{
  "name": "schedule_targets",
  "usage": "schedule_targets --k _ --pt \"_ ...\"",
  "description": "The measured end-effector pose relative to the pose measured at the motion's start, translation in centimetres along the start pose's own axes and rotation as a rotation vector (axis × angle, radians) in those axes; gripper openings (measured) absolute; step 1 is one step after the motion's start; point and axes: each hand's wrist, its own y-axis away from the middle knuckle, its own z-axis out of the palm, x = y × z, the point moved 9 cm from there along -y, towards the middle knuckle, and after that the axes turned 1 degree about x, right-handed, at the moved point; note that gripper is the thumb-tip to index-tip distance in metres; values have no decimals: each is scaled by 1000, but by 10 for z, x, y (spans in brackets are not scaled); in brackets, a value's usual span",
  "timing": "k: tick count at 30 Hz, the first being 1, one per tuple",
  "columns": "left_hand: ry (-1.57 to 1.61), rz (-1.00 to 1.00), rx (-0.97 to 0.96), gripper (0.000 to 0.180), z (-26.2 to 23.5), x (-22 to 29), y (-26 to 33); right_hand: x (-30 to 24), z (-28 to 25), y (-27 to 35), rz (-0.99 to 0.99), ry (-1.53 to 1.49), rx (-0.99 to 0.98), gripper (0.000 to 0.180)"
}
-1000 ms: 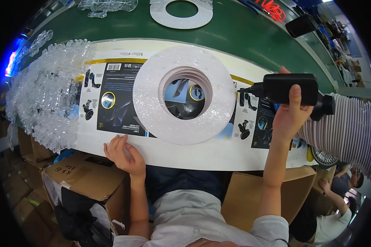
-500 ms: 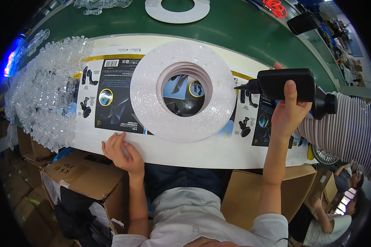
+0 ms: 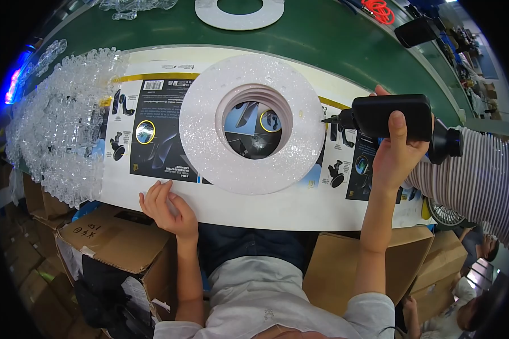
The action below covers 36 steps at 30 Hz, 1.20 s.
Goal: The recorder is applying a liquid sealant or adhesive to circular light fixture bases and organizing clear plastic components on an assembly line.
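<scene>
Right hand [image 3: 398, 155] clamped around black power tool [image 3: 393, 117] (tip at white ring [image 3: 251, 124]), left hand [image 3: 168, 206] open, empty.

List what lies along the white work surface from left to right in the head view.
Heap of clear plastic shells → left hand resting on the printed card sheet → big white ring-shaped reel → black power tool in the right hand → striped sleeve of another person.

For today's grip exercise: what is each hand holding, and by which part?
The right hand grips a black plastic power tool around its body, tip toward the white foam ring. The left hand holds nothing; it rests on the white sheet.
</scene>
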Motion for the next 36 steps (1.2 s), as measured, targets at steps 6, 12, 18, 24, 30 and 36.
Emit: schedule_targets --k 6,12,18,24,30,36 --pt "1 -3 -7 22 1 -1 0 -1 -1 0 4 -3 8 25" --pt "2 -2 -5 22 1 0 1 -3 1 -2 -11 9 -5 27" --pt "-5 -5 -2 22 0 -1 1 -1 3 -2 -23 -6 -11 26" --pt "-2 -6 -1 21 1 0 0 -1 3 -2 -13 11 -7 27" --pt "-3 -5 8 21 1 0 0 0 4 -3 -12 14 2 27" --pt "5 -3 9 21 1 1 -1 0 3 -4 -4 41 -5 28"
